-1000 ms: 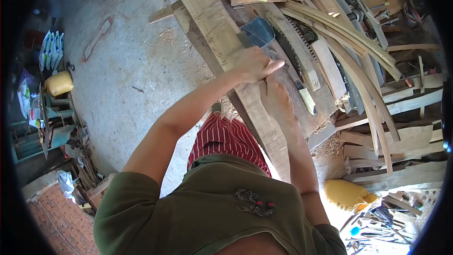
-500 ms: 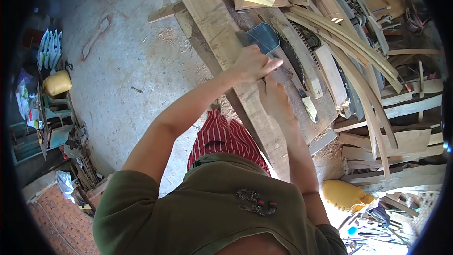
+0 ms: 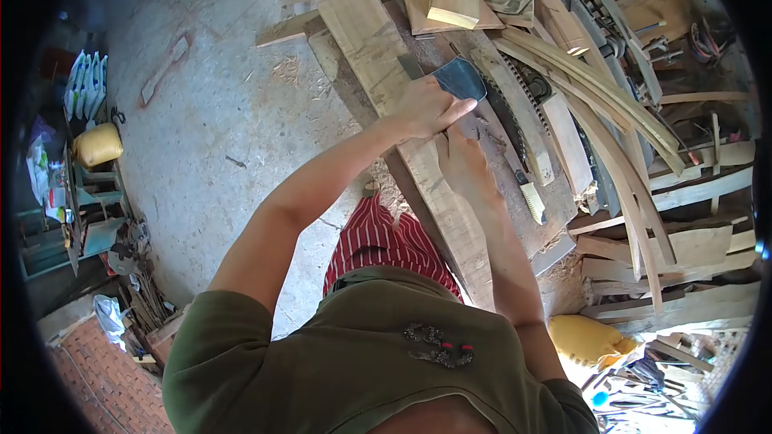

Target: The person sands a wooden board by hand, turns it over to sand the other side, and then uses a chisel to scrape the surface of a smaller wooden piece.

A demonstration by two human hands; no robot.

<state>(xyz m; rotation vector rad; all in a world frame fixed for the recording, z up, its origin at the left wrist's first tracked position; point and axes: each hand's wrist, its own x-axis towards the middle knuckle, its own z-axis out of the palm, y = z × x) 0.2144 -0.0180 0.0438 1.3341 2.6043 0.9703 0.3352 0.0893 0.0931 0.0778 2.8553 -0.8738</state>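
A long pale wooden board (image 3: 366, 40) lies lengthwise on the workbench and runs away from me. My left hand (image 3: 425, 106) is closed low over the board, its thumb stretched to the right. Close behind it, nearer my body, my right hand (image 3: 468, 162) is closed too, its thumb side almost touching the left hand. Whatever they grip is hidden under the fingers. A dark flat piece (image 3: 410, 66) lies at the board's edge just beyond my left hand. Beside it is a blue-grey pan-like piece (image 3: 461, 78), partly covered by that hand.
To the right on the bench lie a saw with a pale handle (image 3: 531, 201), a toothed chain (image 3: 537, 92) and long wooden strips (image 3: 595, 72). A wood block (image 3: 453, 2) sits at the far end. Shavings lie on the concrete floor (image 3: 217, 112). Yellow sacks stand at both sides.
Both hands have shifted slightly along the board, away from my body, and now cover a corner of the blue-grey piece. The whole view has also tilted a little.
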